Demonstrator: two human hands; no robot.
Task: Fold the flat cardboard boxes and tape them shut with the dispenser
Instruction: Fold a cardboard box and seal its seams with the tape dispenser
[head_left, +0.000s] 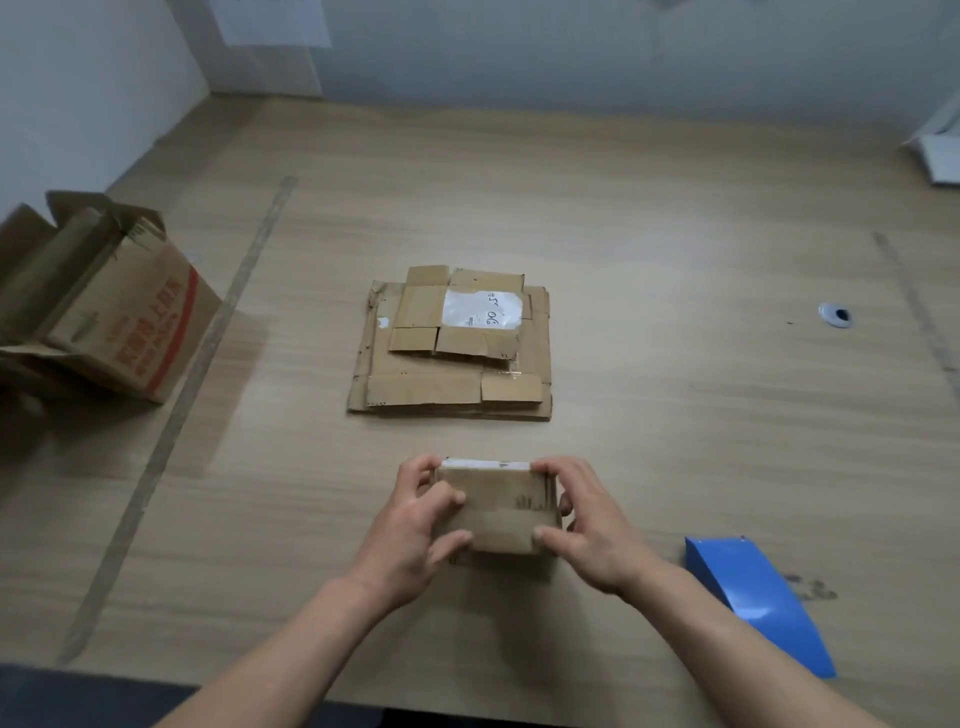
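Both hands, left hand (415, 525) and right hand (587, 525), each grip pinching an end of the small box (501, 506) near the worktop's (675, 441) front edge, apparently holding its flaps closed for taping.

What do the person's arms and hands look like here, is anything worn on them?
Both arms come in from the bottom of the picture and are bare along all that shows: no sleeves can be seen. The left hand and the right hand wear no gloves. No ring, watch or wristband is visible on the fingers or wrists, and no markings can be made out.
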